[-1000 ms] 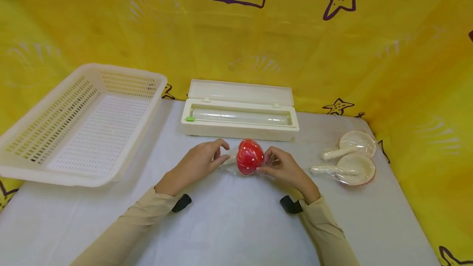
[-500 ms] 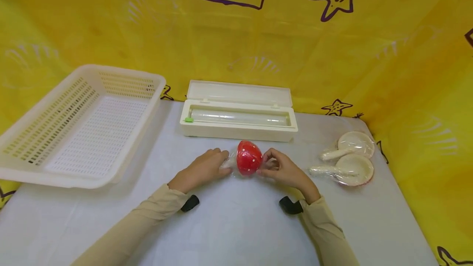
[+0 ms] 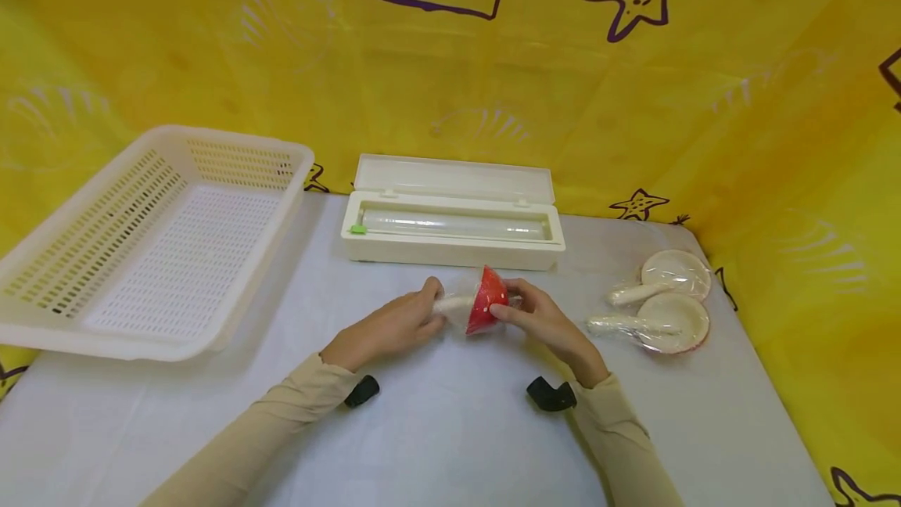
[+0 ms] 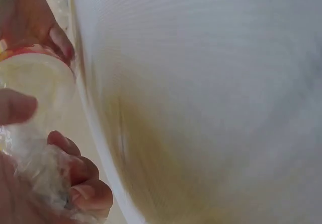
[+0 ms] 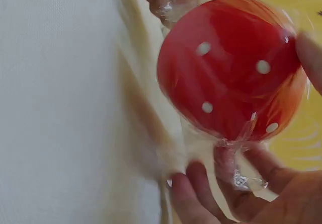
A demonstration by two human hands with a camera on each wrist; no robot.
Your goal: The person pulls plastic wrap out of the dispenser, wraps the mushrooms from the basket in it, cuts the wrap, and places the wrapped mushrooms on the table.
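A toy mushroom (image 3: 486, 302) with a red, white-dotted cap and a pale stem is wrapped in clear cling film, held over the table in the head view. My left hand (image 3: 390, 327) grips the stem end; crumpled film (image 4: 43, 173) bunches in its curled fingers in the left wrist view. On the cap side, my right hand (image 3: 552, 327) holds the cap between thumb and fingers. Seen from the right wrist, the cap (image 5: 231, 73) faces the camera, with a twisted film end (image 5: 244, 178) among the right fingers.
Behind the hands is a white cling film box (image 3: 454, 251), its lid raised and a roll (image 3: 454, 224) inside. A white plastic basket (image 3: 232, 296) stands at the left. Two film-wrapped mushrooms (image 3: 677, 272) lie at the right, cap undersides up. A yellow curtain (image 3: 450, 61) hangs behind.
My left hand has moved right and closed round the film and stem. The mushroom has turned, showing the cap's side and stem, and my right thumb now lies on the cap.
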